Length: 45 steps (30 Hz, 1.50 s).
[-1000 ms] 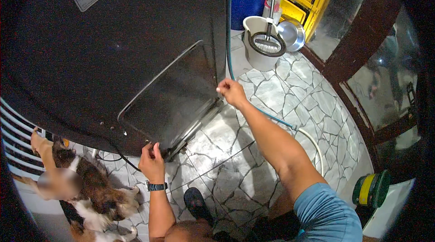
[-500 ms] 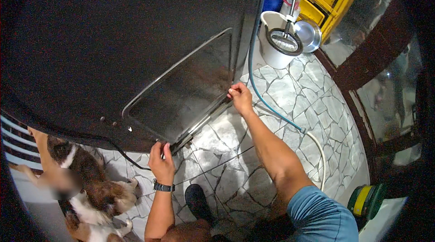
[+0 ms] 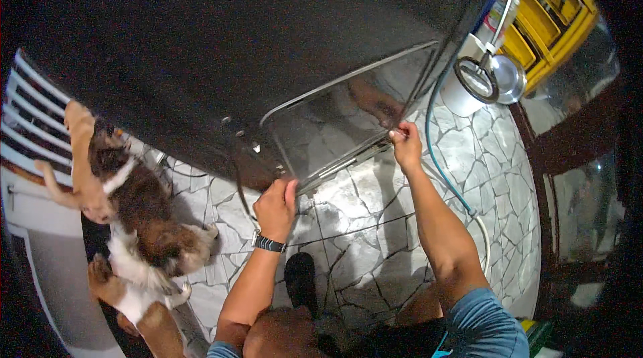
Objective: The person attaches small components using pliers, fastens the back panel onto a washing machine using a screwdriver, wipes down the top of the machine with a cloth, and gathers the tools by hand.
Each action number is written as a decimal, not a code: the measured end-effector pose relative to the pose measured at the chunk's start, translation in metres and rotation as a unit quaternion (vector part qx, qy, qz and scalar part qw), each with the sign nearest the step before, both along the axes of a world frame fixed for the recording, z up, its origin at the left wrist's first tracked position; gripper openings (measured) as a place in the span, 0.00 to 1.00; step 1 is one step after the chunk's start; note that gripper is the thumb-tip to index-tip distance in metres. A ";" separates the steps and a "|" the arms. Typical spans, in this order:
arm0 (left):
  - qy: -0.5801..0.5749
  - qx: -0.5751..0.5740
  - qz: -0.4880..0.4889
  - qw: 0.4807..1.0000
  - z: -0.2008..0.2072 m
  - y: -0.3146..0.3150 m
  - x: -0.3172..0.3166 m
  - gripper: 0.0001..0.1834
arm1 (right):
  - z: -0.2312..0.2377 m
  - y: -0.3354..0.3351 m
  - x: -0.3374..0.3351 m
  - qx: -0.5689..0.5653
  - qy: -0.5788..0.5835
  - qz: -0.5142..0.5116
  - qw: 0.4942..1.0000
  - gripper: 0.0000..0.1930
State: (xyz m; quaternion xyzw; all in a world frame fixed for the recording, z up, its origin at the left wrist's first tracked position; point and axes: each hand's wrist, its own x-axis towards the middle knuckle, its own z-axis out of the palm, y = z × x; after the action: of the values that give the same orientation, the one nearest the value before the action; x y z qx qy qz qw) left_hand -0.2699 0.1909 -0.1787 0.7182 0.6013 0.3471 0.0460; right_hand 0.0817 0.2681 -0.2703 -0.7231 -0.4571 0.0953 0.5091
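Note:
A large black appliance [image 3: 221, 36] stands tall in front of me, with a glossy rectangular panel [image 3: 348, 110] low on its face. My right hand [image 3: 406, 146] pinches the lower right corner of the panel's edge between thumb and fingers. At the lower left corner, my left hand [image 3: 274, 209] has its fingers curled in against the same bottom edge, thumb up; its fingertips are partly hidden. A dark-banded watch [image 3: 269, 243] is on my left wrist. The panel mirrors part of my right arm.
A brown-and-white dog [image 3: 144, 190] and tan-and-white dogs [image 3: 151, 318] are at left beside a white slatted gate [image 3: 37, 113]. At right stand a white bucket [image 3: 461, 97] with a mop [image 3: 477, 80], a metal bowl [image 3: 508, 80], yellow crates [image 3: 549, 16] and a green hose [image 3: 443, 170].
The view has shifted, so the appliance and both hands sit farther right. My left hand has closed in on the panel's lower left corner; the right stays at the right corner.

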 end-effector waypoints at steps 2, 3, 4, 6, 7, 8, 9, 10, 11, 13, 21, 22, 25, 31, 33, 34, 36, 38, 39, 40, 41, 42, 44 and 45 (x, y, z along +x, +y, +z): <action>-0.036 0.015 -0.015 0.999 -0.002 -0.003 -0.005 0.09 | -0.010 -0.024 -0.033 -0.088 0.061 0.040 0.993 0.16; -0.077 0.007 -0.008 0.997 0.001 -0.004 0.001 0.09 | -0.027 -0.043 -0.049 -0.061 0.075 0.100 0.990 0.16; -0.111 0.002 0.007 0.994 0.004 -0.006 -0.002 0.09 | -0.030 -0.061 -0.094 -0.145 0.070 0.138 0.977 0.18; -0.137 0.040 0.035 0.989 -0.004 -0.010 -0.014 0.09 | -0.020 -0.092 -0.168 -0.256 0.121 0.252 0.925 0.21; -0.188 -0.008 0.076 0.979 -0.002 -0.013 -0.016 0.11 | -0.010 -0.098 -0.196 -0.172 0.164 0.268 0.934 0.20; -0.240 -0.058 0.113 0.962 -0.002 -0.014 -0.014 0.13 | -0.003 -0.101 -0.215 -0.088 0.204 0.277 0.935 0.20; -0.246 -0.031 0.115 0.962 -0.006 -0.011 -0.009 0.15 | -0.002 -0.092 -0.225 -0.088 0.204 0.273 0.936 0.20; -0.247 -0.032 0.111 0.962 -0.011 -0.007 -0.004 0.15 | -0.001 -0.077 -0.232 -0.122 0.295 0.224 0.921 0.19; -0.282 -0.039 0.108 0.952 -0.012 -0.005 -0.002 0.15 | -0.003 -0.072 -0.237 -0.157 0.384 0.176 0.893 0.18; -0.310 -0.064 0.113 0.942 -0.014 -0.007 -0.004 0.14 | -0.006 -0.079 -0.239 -0.153 0.376 0.158 0.900 0.17; -0.311 -0.008 0.134 0.941 -0.005 -0.012 -0.018 0.15 | 0.020 -0.075 -0.256 -0.122 0.289 0.121 0.942 0.20; -0.323 0.005 0.141 0.936 -0.004 -0.010 -0.013 0.17 | 0.012 -0.071 -0.253 -0.085 0.276 0.094 0.953 0.22; -0.280 0.095 0.162 0.941 -0.015 -0.002 -0.024 0.19 | 0.014 -0.070 -0.256 -0.093 0.221 0.075 0.968 0.23; -0.500 -0.254 0.092 0.823 -0.098 -0.024 -0.019 0.16 | 0.024 -0.063 -0.256 -0.101 0.189 0.102 0.971 0.24; -0.507 -0.304 0.043 0.805 -0.121 -0.028 -0.009 0.18 | 0.030 -0.065 -0.254 -0.121 0.189 0.127 0.966 0.20; -0.598 -0.289 0.025 0.747 -0.122 -0.026 0.002 0.20 | 0.031 -0.065 -0.244 -0.124 0.180 0.133 0.967 0.20; -0.680 -0.286 -0.006 0.675 -0.113 -0.016 0.011 0.22 | 0.031 -0.066 -0.225 -0.031 -0.010 0.165 0.986 0.17; -0.685 -0.257 -0.012 0.682 -0.129 -0.012 0.018 0.21 | 0.043 -0.071 -0.220 0.005 -0.030 0.227 0.973 0.11; -0.726 -0.259 0.020 0.636 -0.122 -0.013 0.030 0.18 | 0.048 -0.076 -0.211 -0.006 -0.069 0.261 0.963 0.09; -0.732 -0.256 0.023 0.631 -0.122 -0.008 0.034 0.18 | 0.053 -0.077 -0.204 -0.009 -0.075 0.266 0.961 0.09; -0.733 -0.242 0.020 0.635 -0.126 -0.006 0.031 0.17 | 0.061 -0.078 -0.205 -0.009 -0.130 0.309 0.942 0.11; -0.734 -0.228 0.017 0.640 -0.130 -0.005 0.029 0.16 | 0.067 -0.079 -0.204 -0.008 -0.184 0.349 0.919 0.12; -0.732 -0.211 0.043 0.646 -0.132 -0.003 0.029 0.13 | 0.069 -0.080 -0.199 -0.036 -0.204 0.373 0.904 0.17; -0.717 -0.207 0.051 0.664 -0.131 0.000 0.030 0.13 | 0.068 -0.080 -0.195 -0.064 -0.199 0.373 0.904 0.17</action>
State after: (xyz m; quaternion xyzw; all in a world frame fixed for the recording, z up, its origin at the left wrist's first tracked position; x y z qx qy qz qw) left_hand -0.2397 0.1908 -0.3093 0.1881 0.4748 0.6233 0.5922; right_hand -0.1138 0.1883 -0.2020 -0.5347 -0.7782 0.1609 0.2874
